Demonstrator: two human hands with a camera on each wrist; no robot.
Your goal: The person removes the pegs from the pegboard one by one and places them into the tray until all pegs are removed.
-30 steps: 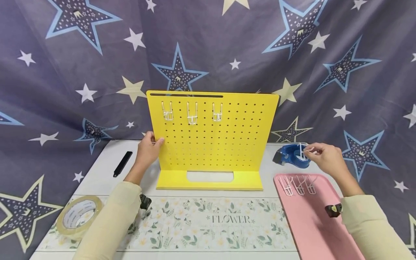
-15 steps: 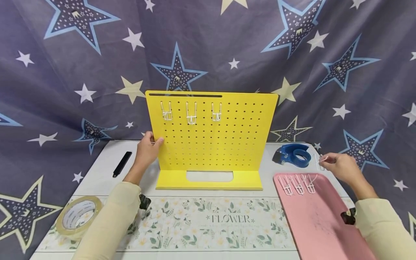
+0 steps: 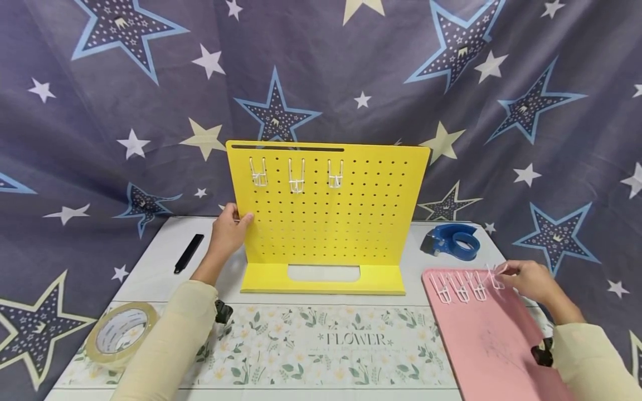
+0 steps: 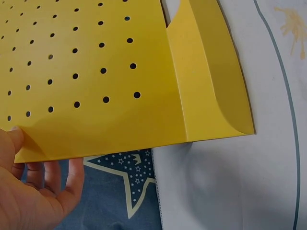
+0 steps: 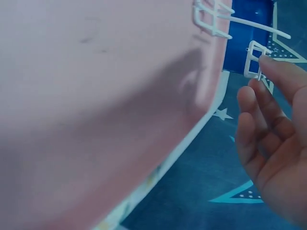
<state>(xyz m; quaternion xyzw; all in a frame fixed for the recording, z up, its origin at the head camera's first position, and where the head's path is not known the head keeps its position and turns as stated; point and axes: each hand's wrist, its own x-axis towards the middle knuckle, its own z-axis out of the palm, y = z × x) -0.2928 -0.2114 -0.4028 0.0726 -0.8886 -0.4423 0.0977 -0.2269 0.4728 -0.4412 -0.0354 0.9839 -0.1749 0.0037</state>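
Observation:
A yellow pegboard (image 3: 341, 228) stands upright on its base, with three white wire hooks (image 3: 296, 181) hung along its upper left. My left hand (image 3: 227, 234) grips the board's left edge. In the left wrist view the thumb lies on the front face and the fingers (image 4: 74, 184) go behind. Between thumb and fingers my right hand (image 3: 531, 283) pinches another white wire hook (image 5: 249, 60). It is held at the far right corner of the pink tray (image 3: 491, 340); whether it touches the tray cannot be told. Three more hooks (image 3: 461, 289) lie at the tray's far end.
Behind the tray sits a blue tape dispenser (image 3: 451, 242). A black strip (image 3: 189, 253) lies left of the board, and a roll of clear tape (image 3: 120, 334) rests at the near left. A floral mat (image 3: 321, 356) spans the table's front; a star-patterned cloth (image 3: 321, 72) hangs behind.
My right hand has carried its hook from in front of the tape dispenser, rightward and then down toward the tray's far right corner. The left hand has stayed on the pegboard.

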